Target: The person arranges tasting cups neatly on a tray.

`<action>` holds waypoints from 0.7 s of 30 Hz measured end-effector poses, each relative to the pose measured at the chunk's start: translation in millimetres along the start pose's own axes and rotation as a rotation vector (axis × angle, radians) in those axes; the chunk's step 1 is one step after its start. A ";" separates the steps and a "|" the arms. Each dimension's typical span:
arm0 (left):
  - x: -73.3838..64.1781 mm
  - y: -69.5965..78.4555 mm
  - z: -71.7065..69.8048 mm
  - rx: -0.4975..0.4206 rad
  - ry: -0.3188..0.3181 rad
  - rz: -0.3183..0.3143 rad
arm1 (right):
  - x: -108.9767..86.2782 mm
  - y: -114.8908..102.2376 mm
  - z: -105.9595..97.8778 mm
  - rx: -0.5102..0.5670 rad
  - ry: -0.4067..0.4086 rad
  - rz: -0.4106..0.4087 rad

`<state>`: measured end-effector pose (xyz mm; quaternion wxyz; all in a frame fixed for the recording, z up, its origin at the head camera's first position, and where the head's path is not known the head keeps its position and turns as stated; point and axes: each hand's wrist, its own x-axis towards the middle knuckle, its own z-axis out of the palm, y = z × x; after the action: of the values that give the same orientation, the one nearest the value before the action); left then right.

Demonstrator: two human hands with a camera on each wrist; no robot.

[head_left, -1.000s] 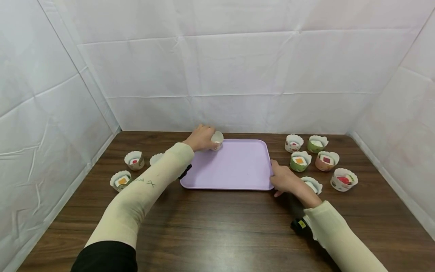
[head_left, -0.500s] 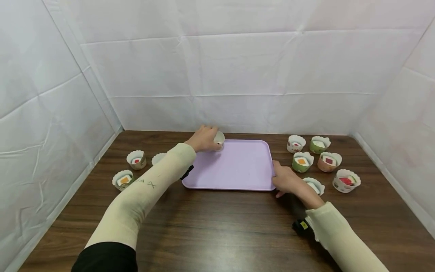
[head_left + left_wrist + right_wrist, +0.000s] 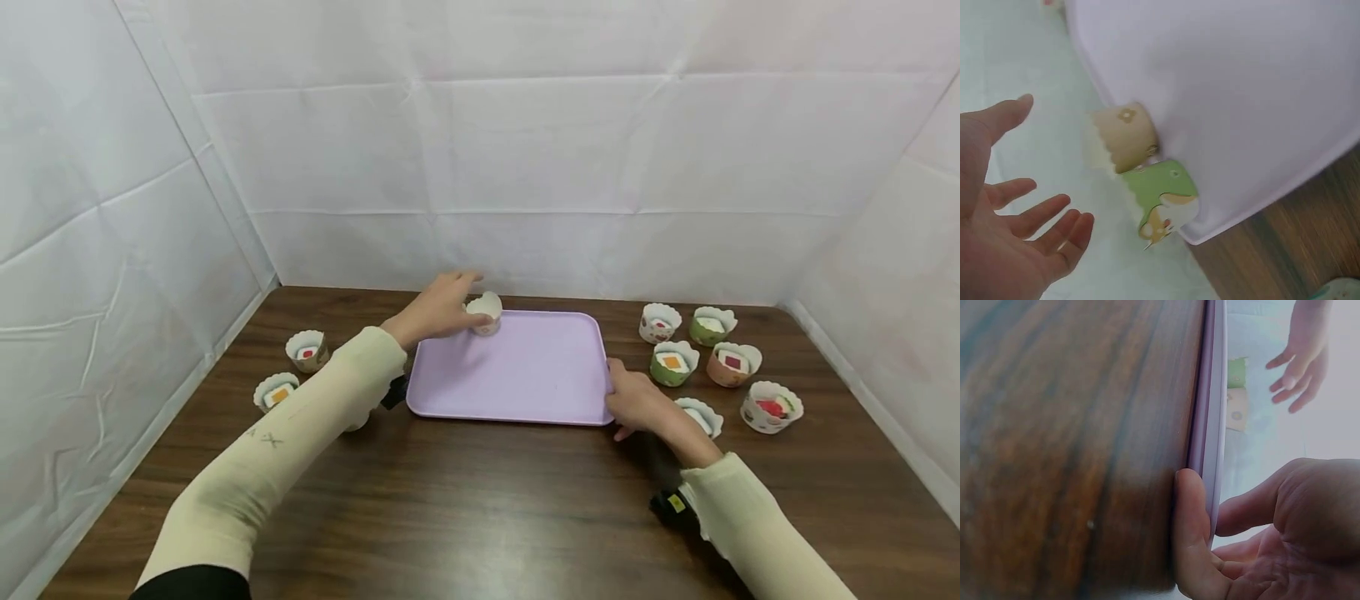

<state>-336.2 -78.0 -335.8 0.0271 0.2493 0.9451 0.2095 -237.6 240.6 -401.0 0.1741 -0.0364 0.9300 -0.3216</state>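
Observation:
A light purple tray point(image 3: 517, 375) lies on the wooden table. At its back left corner stand two paper baking cups: a beige one point(image 3: 1125, 137) and a green one point(image 3: 1163, 194) with a cartoon print, side by side in the left wrist view. In the head view a pale cup point(image 3: 486, 310) shows there, beside my left hand point(image 3: 435, 310). That hand is spread, with a gap between its fingers and the cups in the left wrist view. My right hand point(image 3: 637, 400) pinches the tray's right rim near the front corner, thumb over the edge and a finger point(image 3: 1191, 531) along its outer side.
Several filled paper cups stand to the right, including a green cup point(image 3: 672, 364) and a white cup point(image 3: 771, 408). Further cups point(image 3: 307, 352) are at the left, one partly hidden under the left sleeve point(image 3: 285, 450). White cloth point(image 3: 532, 150) hangs around the table.
My left hand's fingers have spread and come off the cup, and the left arm has shifted left and down. The right hand stays at the tray's rim. The camera view has drifted slightly.

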 end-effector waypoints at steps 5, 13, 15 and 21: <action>-23.8 0.5 -13.2 -0.004 0.032 -0.006 | -1.7 1.9 -2.2 -0.012 0.007 -0.005; -66.1 -25.5 -32.8 -0.054 0.112 -0.018 | -0.5 0.6 -4.2 -0.009 0.008 -0.006; -76.3 -33.7 -35.8 -0.072 0.128 -0.031 | -0.5 0.6 -4.6 -0.009 0.006 -0.003; -104.7 -56.3 -40.8 -0.114 0.138 -0.067 | 0.0 0.2 -0.7 0.001 0.012 -0.004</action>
<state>-276.9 -188.6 -327.2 -0.0170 0.2007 0.9390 0.2788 -237.8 241.2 -400.5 0.1678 -0.0364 0.9307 -0.3229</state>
